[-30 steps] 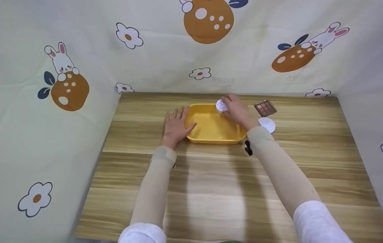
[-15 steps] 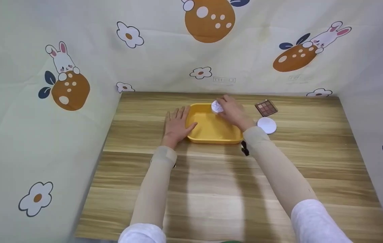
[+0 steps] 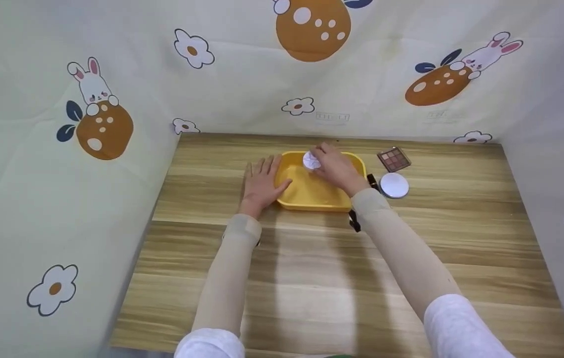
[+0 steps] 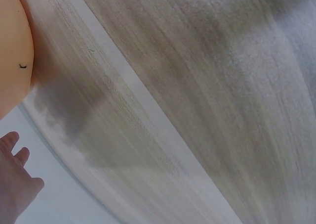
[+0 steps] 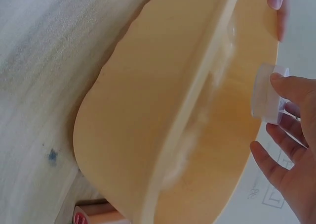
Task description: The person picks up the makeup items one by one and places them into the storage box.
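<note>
A yellow plastic tray (image 3: 311, 206) lies near the back of the wooden table. My left hand (image 3: 262, 186) rests against its left side, fingers spread and thumb over the rim. My right hand (image 3: 335, 166) pinches a small round white jar (image 3: 311, 161) between thumb and fingers over the tray's back part. In the right wrist view the jar (image 5: 266, 94) looks translucent and is tipped on its side, the thumb (image 5: 291, 88) on its edge. Part of the left hand (image 5: 276, 4) shows at the top there.
Right of the tray lie a round white disc (image 3: 394, 185), an eyeshadow palette (image 3: 394, 159) and a small black stick-like thing (image 3: 372, 181). A patterned cloth (image 3: 242, 74) encloses the table's back and sides. A dark wrist mount (image 3: 355, 221) hangs under the right wrist.
My right hand has carried the jar leftward along the tray's back, uncovering the tray's right corner and the black stick-like thing. The left hand keeps its place.
</note>
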### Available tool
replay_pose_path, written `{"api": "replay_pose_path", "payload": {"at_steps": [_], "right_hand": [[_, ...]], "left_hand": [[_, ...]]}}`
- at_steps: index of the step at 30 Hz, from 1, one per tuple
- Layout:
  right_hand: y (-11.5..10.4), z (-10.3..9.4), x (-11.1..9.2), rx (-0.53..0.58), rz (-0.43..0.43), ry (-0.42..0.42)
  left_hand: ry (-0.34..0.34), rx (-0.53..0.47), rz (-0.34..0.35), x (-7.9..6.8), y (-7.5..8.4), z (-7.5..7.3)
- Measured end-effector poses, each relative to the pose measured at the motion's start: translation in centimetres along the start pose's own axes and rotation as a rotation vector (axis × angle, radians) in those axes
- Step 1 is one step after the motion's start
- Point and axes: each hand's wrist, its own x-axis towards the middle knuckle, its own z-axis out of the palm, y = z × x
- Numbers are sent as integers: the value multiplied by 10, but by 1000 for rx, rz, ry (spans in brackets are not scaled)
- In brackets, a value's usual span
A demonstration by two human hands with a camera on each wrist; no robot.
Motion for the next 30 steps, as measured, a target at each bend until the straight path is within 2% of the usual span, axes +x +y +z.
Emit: {"api": "replay_pose_path", "payload": {"at_steps": [5, 16, 23, 30], "right_hand": [[-5, 4, 4, 26, -38, 14], [-12, 12, 11, 62, -25, -33], [-14, 16, 13, 42, -37, -24], [-15, 22, 18, 22, -48, -42]], "left_hand": [[13, 9, -2, 0, -1, 1], [19, 1, -12, 1, -3, 7], [14, 39, -17, 2, 0, 1], [-11, 40, -20, 1, -1, 3]]}}
